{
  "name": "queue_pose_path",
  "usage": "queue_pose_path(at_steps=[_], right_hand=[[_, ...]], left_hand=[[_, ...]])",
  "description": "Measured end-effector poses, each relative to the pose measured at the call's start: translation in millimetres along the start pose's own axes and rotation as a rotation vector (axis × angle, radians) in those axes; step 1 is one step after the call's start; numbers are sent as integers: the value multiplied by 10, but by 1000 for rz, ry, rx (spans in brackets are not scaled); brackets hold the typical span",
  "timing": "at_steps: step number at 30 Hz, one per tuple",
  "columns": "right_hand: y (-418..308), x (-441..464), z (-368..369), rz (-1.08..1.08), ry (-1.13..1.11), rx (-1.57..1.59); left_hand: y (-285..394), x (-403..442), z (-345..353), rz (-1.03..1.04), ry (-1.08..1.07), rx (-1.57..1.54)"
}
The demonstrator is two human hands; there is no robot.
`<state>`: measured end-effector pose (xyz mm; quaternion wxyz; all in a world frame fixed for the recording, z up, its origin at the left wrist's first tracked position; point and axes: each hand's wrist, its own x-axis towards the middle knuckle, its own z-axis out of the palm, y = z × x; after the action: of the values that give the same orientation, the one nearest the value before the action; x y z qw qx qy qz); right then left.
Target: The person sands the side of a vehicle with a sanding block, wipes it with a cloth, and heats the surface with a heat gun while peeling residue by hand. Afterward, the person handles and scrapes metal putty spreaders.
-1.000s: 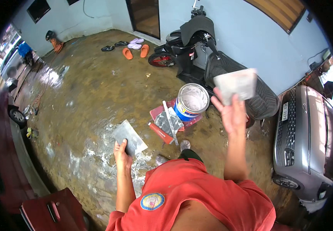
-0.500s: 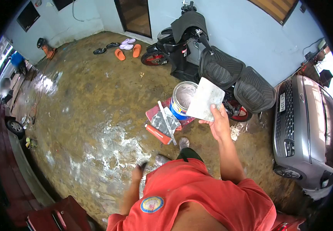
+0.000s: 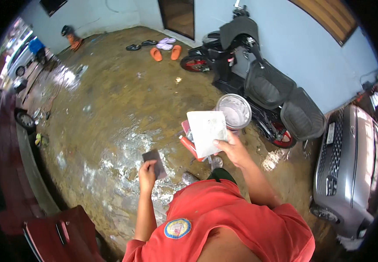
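Observation:
My left hand (image 3: 146, 175) is closed on a dark grey, flat rectangular piece (image 3: 155, 162), held out over the wet floor. In my right hand (image 3: 234, 150) is a square white board (image 3: 207, 131) with greyish smears, thumb on top and fingers beneath. Just beyond it stands an open can (image 3: 249, 114) of pale paste (image 3: 233, 112). A red tube (image 3: 187, 146) shows at the board's lower left edge. The board hides most of the things lying beside the can. A gap separates my two hands.
A black scooter (image 3: 228, 65) with dark mats (image 3: 269, 83) on it stands by the wall. A grey car (image 3: 350, 161) is at right, a dark red vehicle (image 3: 5, 174) at left. Slippers (image 3: 156, 54) lie near the doorway. White residue streaks the wet floor (image 3: 110, 100). A person in blue (image 3: 36, 46) is far left.
My left hand has come up and forward, bringing the dark piece into clear view. My right hand has moved the white board left and lower, off the can and over the things beside it.

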<state>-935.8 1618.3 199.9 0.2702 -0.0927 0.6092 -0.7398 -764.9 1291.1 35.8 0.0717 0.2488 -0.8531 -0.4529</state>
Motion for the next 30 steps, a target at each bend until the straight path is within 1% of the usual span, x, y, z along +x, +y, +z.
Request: queue_pose_path(at_steps=[2, 3, 4, 5, 6, 7, 8, 10, 13, 16, 19, 20, 22, 25, 27, 30], right_hand=[[105, 53, 153, 67, -99, -19], [74, 34, 280, 118, -93, -10], [156, 59, 354, 85, -122, -51], [279, 109, 410, 51, -150, -92], [349, 147, 475, 14, -177, -132], [384, 165, 531, 81, -192, -160], [388, 166, 604, 73, -214, -179], [379, 162, 737, 54, -251, -215], [533, 157, 782, -38, -302, -389], [402, 73, 803, -91, -384, -438], [111, 18, 756, 118, -157, -218], [150, 83, 728, -213, -94, -380], [151, 155, 656, -258, -154, -399], [133, 222, 542, 324, -434, -20], [630, 286, 418, 386, -358, 363], [713, 187, 389, 426, -353, 479]], left_hand=[[661, 2, -101, 18, 9, -226], [969, -28, -159, -7, -24, -324], [1199, -70, -200, -30, -58, -422], [1327, -94, -217, -7, -85, -505], [1391, -126, -216, 21, -114, -587], [1243, -117, -97, -8, -167, -747], [1177, -147, -27, -74, -220, -910], [1269, -218, 55, -63, -248, -1183], [1406, -318, 93, -161, -211, -1280], [1479, -404, 66, -157, -163, -1365], [1454, -510, 64, -158, -80, -1410], [1471, -543, 55, -161, -75, -1416], [1546, -603, 63, -170, -70, -1430], [1608, -677, 161, -198, -38, -1423], [1731, -746, 186, -203, -11, -1376], [1740, -848, 296, -247, -3, -1305]])
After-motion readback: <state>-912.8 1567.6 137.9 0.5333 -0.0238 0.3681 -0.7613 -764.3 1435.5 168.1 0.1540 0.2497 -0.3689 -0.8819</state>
